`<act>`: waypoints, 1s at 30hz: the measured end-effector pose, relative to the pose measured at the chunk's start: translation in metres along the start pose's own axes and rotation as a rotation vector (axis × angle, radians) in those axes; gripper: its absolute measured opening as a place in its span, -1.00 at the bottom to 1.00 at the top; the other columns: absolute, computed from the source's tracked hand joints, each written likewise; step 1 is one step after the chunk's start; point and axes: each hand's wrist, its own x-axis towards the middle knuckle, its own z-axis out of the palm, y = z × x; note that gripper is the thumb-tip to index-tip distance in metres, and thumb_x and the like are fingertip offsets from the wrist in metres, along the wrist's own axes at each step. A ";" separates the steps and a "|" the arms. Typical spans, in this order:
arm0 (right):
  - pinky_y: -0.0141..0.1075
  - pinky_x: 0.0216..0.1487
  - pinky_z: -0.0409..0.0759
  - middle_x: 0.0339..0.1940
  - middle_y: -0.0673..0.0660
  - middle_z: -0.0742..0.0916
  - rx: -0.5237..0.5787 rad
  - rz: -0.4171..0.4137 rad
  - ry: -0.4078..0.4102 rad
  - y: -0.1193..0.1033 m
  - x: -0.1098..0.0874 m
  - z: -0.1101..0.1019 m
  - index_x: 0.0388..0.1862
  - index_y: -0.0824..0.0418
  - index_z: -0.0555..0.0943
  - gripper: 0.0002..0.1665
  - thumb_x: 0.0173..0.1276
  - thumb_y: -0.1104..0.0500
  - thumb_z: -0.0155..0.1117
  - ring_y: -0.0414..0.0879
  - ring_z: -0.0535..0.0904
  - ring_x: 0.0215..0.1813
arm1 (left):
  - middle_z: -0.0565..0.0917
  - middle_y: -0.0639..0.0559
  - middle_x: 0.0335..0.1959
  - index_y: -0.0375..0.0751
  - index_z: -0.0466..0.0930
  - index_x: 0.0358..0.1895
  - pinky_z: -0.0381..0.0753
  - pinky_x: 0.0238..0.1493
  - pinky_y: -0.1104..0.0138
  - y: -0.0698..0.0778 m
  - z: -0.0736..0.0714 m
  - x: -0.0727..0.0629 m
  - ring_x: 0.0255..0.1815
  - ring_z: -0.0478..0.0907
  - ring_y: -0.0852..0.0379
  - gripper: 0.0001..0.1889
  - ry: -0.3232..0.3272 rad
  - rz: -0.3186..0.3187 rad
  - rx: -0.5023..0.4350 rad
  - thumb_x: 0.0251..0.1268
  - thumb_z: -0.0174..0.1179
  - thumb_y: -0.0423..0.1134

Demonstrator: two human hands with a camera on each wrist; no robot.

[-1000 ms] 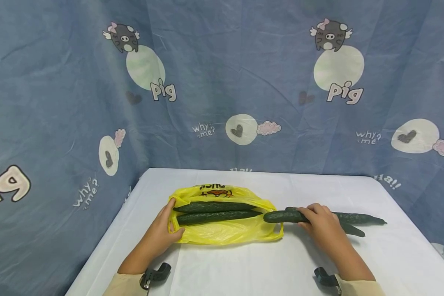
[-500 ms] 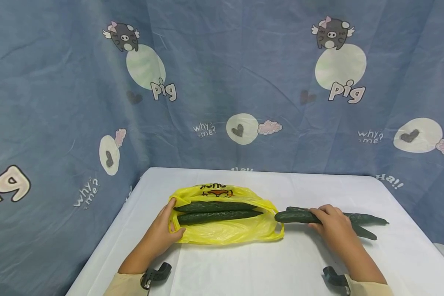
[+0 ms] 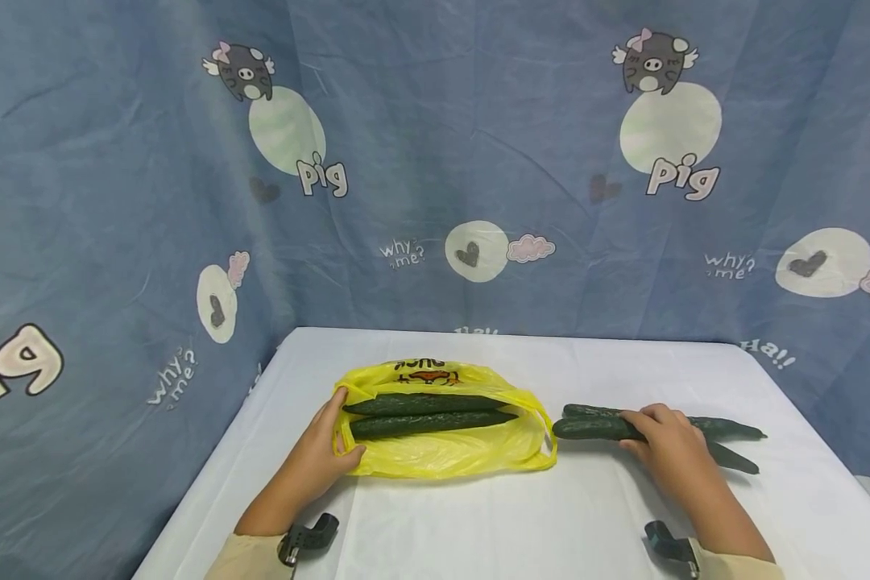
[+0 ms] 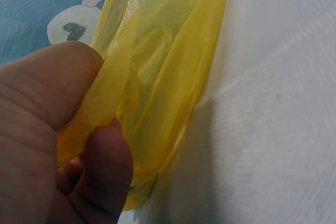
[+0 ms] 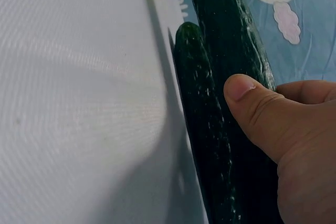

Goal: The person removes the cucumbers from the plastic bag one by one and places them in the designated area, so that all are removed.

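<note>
Pinching a yellow bag (image 3: 445, 461) with left hand (image 3: 317, 453); grasping a long cucumber (image 3: 593, 428) with right hand (image 3: 673, 448) — now drawn back from the bag's mouth, beside a loose cucumber (image 3: 731, 429) — apparently leaving two bagged cucumbers (image 3: 429, 424) leftward of that grip.

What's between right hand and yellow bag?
Head view: left end of the held cucumber, and behind it that of a second cucumber. Can't tell whether the tip touches the yellow bag.
</note>
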 end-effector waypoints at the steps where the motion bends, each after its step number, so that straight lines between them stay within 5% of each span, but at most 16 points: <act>1: 0.29 0.00 0.49 0.05 0.25 0.68 0.001 0.003 -0.002 0.000 -0.001 0.000 0.26 0.15 0.70 -0.43 0.28 0.07 0.57 0.28 0.60 0.08 | 0.09 -0.33 0.68 -0.17 -0.16 0.73 0.28 0.51 -0.26 0.000 0.000 0.000 0.65 0.09 -0.37 0.11 -0.001 -0.002 -0.001 0.29 0.46 -0.22; 23: 0.44 0.08 0.40 0.14 0.31 0.67 -0.028 0.070 -0.017 0.012 -0.003 0.004 0.28 0.15 0.68 -0.42 0.28 0.09 0.56 0.38 0.57 0.17 | 0.10 -0.34 0.67 -0.19 -0.15 0.73 0.25 0.52 -0.26 0.001 -0.002 0.001 0.65 0.09 -0.39 0.11 0.012 0.006 0.011 0.26 0.46 -0.26; 30: 0.44 0.03 0.43 0.14 0.32 0.67 -0.037 0.082 -0.025 0.013 -0.003 0.006 0.27 0.15 0.66 -0.41 0.26 0.10 0.58 0.40 0.57 0.17 | 0.10 -0.35 0.67 -0.19 -0.15 0.73 0.41 0.42 -0.21 0.003 -0.004 0.001 0.59 0.22 -0.37 0.11 -0.009 -0.001 0.010 0.28 0.45 -0.23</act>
